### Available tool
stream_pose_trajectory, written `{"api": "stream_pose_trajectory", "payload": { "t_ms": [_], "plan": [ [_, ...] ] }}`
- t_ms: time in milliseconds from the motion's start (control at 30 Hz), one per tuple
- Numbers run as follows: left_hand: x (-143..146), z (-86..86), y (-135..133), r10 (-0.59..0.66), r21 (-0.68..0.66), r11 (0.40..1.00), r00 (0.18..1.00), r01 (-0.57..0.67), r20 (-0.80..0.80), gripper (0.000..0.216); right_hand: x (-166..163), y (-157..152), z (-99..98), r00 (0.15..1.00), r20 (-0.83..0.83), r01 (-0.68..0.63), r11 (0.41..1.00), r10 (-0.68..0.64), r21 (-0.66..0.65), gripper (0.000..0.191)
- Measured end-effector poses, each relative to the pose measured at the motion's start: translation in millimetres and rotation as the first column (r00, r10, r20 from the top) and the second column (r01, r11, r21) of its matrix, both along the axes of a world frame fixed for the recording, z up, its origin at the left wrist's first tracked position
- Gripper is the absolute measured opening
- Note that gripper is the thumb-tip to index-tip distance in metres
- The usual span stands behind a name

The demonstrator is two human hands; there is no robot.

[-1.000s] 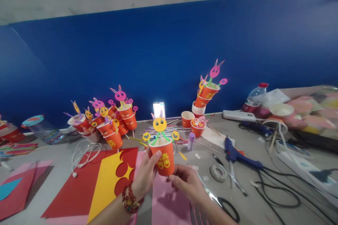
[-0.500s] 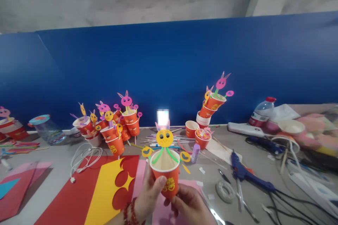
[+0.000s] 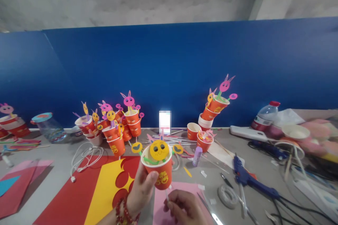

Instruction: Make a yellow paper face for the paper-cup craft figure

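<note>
My left hand (image 3: 142, 191), with a red bead bracelet on the wrist, is wrapped round an orange paper cup (image 3: 158, 171) held above the table. A yellow paper face (image 3: 159, 150) with green arms and two yellow heart discs sits low in the cup's mouth. My right hand (image 3: 185, 206) is below the cup, fingers pinched on a thin white stick (image 3: 167, 194) that comes out of the cup's bottom.
Several finished orange cup puppets (image 3: 116, 126) stand at the back left, a tilted stack (image 3: 213, 107) at back right. Red and yellow paper sheets (image 3: 87, 190), a pink sheet, a white cable, a blue glue gun (image 3: 248, 179), tape roll, scissors and a water bottle (image 3: 265, 117) lie around.
The yellow face has dropped lower into the cup. My right hand has moved from the cup's side to the stick under it. The cup shifted slightly left.
</note>
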State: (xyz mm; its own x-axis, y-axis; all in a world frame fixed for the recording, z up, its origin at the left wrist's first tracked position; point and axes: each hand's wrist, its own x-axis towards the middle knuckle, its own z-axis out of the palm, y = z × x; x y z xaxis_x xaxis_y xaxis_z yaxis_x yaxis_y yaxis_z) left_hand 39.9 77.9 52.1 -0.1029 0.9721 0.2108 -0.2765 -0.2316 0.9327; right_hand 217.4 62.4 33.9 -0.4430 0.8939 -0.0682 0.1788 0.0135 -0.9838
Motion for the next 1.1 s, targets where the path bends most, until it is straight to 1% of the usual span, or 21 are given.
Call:
{"api": "stream_pose_trajectory", "payload": {
  "t_ms": [67, 133, 200, 300, 400, 467, 567, 600, 667, 733, 800, 900, 967, 1000, 1100],
  "plan": [
    [1.2, 3.2, 0.3, -0.034, 0.008, 0.999, 0.999, 0.034, 0.006, 0.054, 0.3, -0.8, 0.0, 1.0, 0.004, 0.015, 1.0, -0.015, 0.024, 0.038],
    [4.9, 3.4, 0.0, -0.069, 0.004, 0.998, 0.998, 0.069, 0.01, 0.054, 0.4, -1.2, -1.5, 0.999, -0.042, 0.015, 1.0, -0.014, 0.019, 0.04],
    [11.2, 0.0, -1.2, -0.12, -0.02, 0.993, 0.993, 0.12, 0.015, 0.052, 0.4, -0.5, -5.0, 0.991, -0.133, 0.006, 1.0, -0.006, 0.0, 0.042],
    [23.8, -8.9, -4.3, -0.207, -0.063, 0.976, 0.978, 0.206, 0.0, 0.047, 0.3, 2.9, -12.7, 0.956, -0.292, 0.017, 1.0, -0.021, -0.017, 0.046],
    [31.9, -14.4, -4.5, -0.246, -0.08, 0.966, 0.969, 0.245, 0.0, 0.047, 0.4, 6.5, -17.9, 0.934, -0.354, 0.039, 0.999, -0.046, -0.027, 0.049],
    [29.5, -12.1, -1.0, -0.212, -0.07, 0.974, 0.976, 0.215, 0.047, 0.047, -0.1, 7.0, -17.7, 0.944, -0.329, 0.017, 0.999, -0.028, -0.036, 0.05],
    [14.8, -1.2, 7.1, -0.083, -0.02, 0.996, 0.985, 0.087, 0.149, 0.048, -1.7, 5.1, -14.5, 0.972, -0.232, -0.032, 0.999, 0.022, -0.037, 0.05],
    [9.1, 2.7, 9.5, -0.049, -0.006, 0.999, 0.984, 0.05, 0.17, 0.049, -2.2, 4.2, -13.6, 0.979, -0.202, -0.039, 0.999, 0.031, -0.036, 0.051],
    [1.2, 7.0, 12.2, -0.019, -0.004, 1.0, 0.983, 0.02, 0.181, 0.05, -2.9, 2.7, -13.1, 0.985, -0.17, -0.038, 0.999, 0.032, -0.034, 0.051],
    [1.4, 4.0, 11.2, -0.02, -0.009, 1.0, 0.985, 0.022, 0.171, 0.05, -2.6, 2.1, -14.1, 0.983, -0.183, -0.024, 0.999, 0.017, -0.036, 0.05],
    [9.4, -5.5, 7.0, -0.044, -0.017, 0.999, 0.989, 0.046, 0.141, 0.049, -1.7, 2.6, -16.3, 0.973, -0.232, -0.009, 0.999, 0.0, -0.036, 0.047],
    [25.8, -21.6, -0.1, -0.151, -0.062, 0.986, 0.986, 0.156, 0.078, 0.045, -0.5, 4.8, -18.8, 0.948, -0.316, 0.027, 0.999, -0.041, -0.048, 0.047],
    [30.2, -25.9, -0.9, -0.184, -0.078, 0.979, 0.981, 0.189, 0.066, 0.047, -1.2, 5.7, -19.0, 0.945, -0.32, 0.056, 0.997, -0.073, -0.059, 0.049],
    [29.1, -25.3, 0.4, -0.165, -0.076, 0.982, 0.984, 0.171, 0.073, 0.048, -2.2, 5.6, -18.9, 0.949, -0.305, 0.059, 0.996, -0.075, -0.063, 0.049],
    [15.7, -16.2, 8.1, -0.001, -0.057, 0.998, 0.991, 0.008, 0.13, 0.049, -5.9, 3.7, -19.4, 0.97, -0.241, 0.007, 0.998, -0.023, -0.069, 0.047]
  ]
}}
